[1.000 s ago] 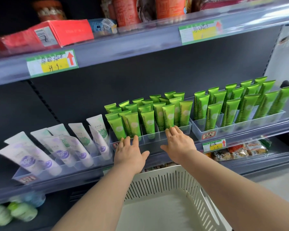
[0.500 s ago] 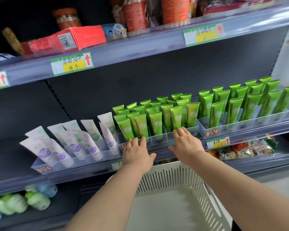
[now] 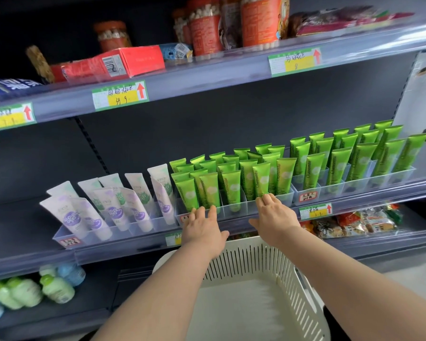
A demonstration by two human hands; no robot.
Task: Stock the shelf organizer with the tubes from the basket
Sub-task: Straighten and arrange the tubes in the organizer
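Left hand (image 3: 202, 230) and right hand (image 3: 276, 217) touch the organizer (image 3: 241, 208), tubes (image 3: 231, 188) just behind.

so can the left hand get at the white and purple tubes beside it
Probably yes: the left hand rests on the organizer front, and the white and purple tubes stand uncovered just to its left.
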